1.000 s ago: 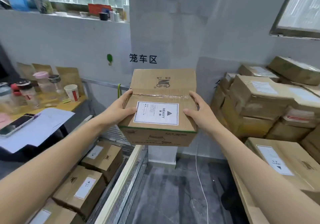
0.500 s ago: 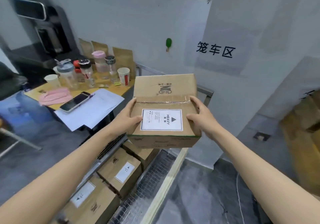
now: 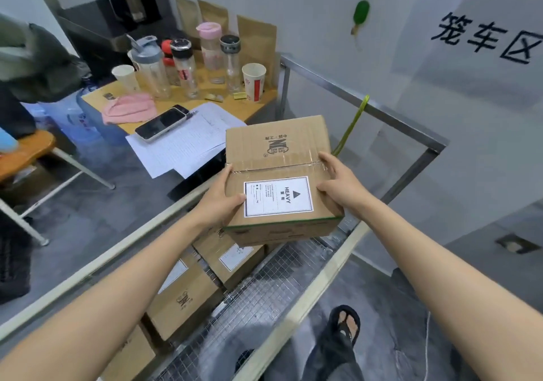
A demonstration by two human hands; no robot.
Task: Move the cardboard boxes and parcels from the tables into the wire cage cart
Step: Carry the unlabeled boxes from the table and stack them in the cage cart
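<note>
I hold a taped cardboard box [image 3: 279, 157] with a white "HEAVY" label between both hands, over the wire cage cart [image 3: 367, 107]. My left hand [image 3: 221, 201] grips its left side, thumb on top near the label. My right hand [image 3: 338, 183] grips the right side, fingers over the tape seam. Below the held box, several labelled cardboard boxes [image 3: 188, 292] lie on the cart's wire mesh floor [image 3: 264, 301], along its left side.
Left of the cart a wooden table [image 3: 252, 107] carries bottles, paper cups, a pink cloth, a phone [image 3: 161, 123] and papers. A chair [image 3: 26, 151] stands further left. The grey wall with black characters is to the right. My sandalled foot [image 3: 346, 322] is beside the cart.
My view swung left and down, away from the stacked boxes on the right. The held box has come lower, over the cart, with both hands still on it.
</note>
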